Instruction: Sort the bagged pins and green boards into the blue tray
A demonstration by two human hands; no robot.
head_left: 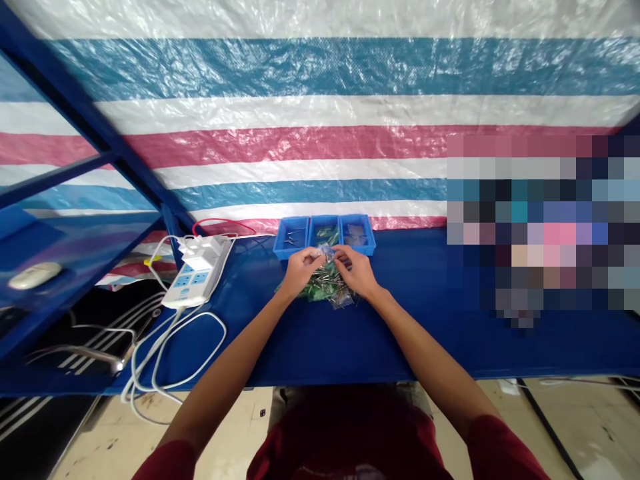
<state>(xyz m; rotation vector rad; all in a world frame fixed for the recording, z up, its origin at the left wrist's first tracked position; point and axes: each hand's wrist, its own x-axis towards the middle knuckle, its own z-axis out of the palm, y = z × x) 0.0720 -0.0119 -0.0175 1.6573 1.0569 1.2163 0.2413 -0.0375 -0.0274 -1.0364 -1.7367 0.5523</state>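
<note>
Striped plastic sheeting (310, 143) in white, blue and red closes off the space behind a long blue-topped desk (320, 353), its lowest folds meeting the desk's far edge. At the right end, coarse blocks hide whatever is there, so I cannot tell.

Near the middle of the desk's far edge stand three open blue plastic bins (287, 254), side by side. Thin metal pieces (296, 235) lie in the left one, green pieces (326, 235) in the middle, and pale clear packets (355, 235) in the right; keeping each kind apart seems to be why there are three.

Just on my side of them, between them and the near edge, lies a loose heap of slim metal fasteners (340, 287) mixed with green plastic packets (316, 292). Above its far side I hold a small clear plastic bag (327, 252). My left hand (301, 270) and my right hand (357, 270) are both narrowed to a pinch on it, one from each side, probably because thin film needs two grips to stay taut.

Towards the far left corner sits a white power strip (197, 287) with white plug adapters (200, 257), its looped white cables (160, 353) spilling over the near edge, presumably set aside to leave me elbow room.
</note>
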